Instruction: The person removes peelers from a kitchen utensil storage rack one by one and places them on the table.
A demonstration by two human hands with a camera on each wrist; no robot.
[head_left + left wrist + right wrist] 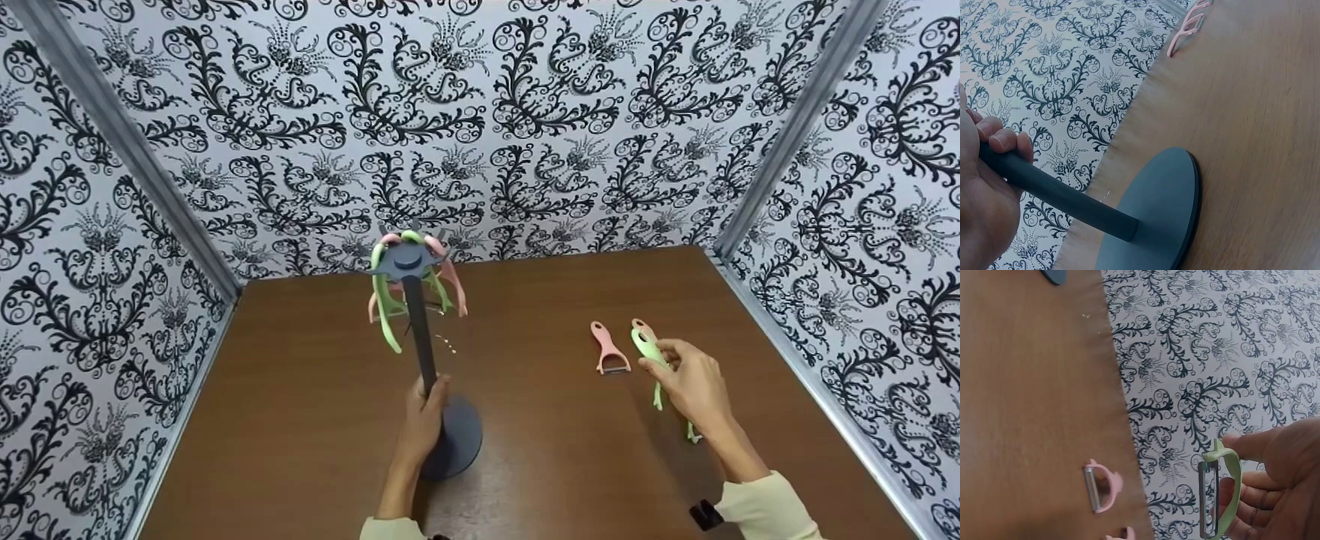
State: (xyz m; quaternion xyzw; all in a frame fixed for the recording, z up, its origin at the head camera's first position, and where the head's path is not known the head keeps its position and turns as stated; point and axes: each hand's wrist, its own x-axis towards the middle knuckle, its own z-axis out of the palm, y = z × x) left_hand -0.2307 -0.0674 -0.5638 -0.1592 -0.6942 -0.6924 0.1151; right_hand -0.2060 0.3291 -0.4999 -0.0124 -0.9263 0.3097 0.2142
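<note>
My left hand [424, 416] grips the pole [1061, 194] of a dark grey stand. The round base [1157, 208] rests on the table, and several pink and green peelers hang around the stand's top [409, 259]. Over to the right, my right hand [694, 386] pinches a green peeler [1234, 475] by its handle, above the table; the blade faces away from the palm in the right wrist view. Left of that hand lies a pink peeler [606, 346]. A second pink peeler [643, 326] is partly hidden behind the held one. Below the hand, part of another green peeler [691, 433] shows.
The brown wooden table [540, 315] is enclosed by walls [465, 135] with a black-and-white scroll pattern. Metal posts [802, 120] stand at the back corners, and a metal strip [825, 397] follows the right edge. A small black object [705, 515] sits near the right cuff.
</note>
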